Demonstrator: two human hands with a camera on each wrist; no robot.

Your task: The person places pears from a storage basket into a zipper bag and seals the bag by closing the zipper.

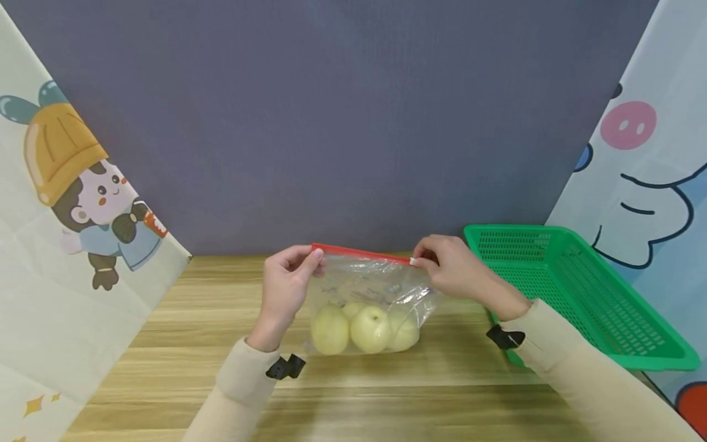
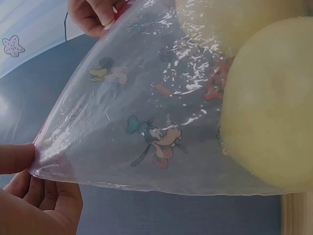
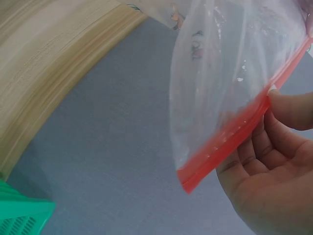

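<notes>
Several round, pale yellow-green fruits [image 1: 369, 330] sit in the bottom of a clear zip bag [image 1: 359, 282] just over the wooden table. A red strip [image 1: 364, 252] runs along the bag's top edge. My left hand [image 1: 283, 282] pinches the left top corner between thumb and fingers. On the other side, my right hand [image 1: 455, 267] pinches the strip beside a small white slider [image 1: 412, 261]. The right wrist view shows its thumb and fingers on either side of the red strip [image 3: 220, 147], whose end sticks out past them. Cartoon prints [image 2: 159, 139] mark the plastic.
A green perforated basket [image 1: 585, 288] stands to the right, next to my right forearm. The wooden table [image 1: 210, 344] ends at a grey upright backdrop [image 1: 331, 123]. Cartoon-printed panels [image 1: 33, 245] flank both sides.
</notes>
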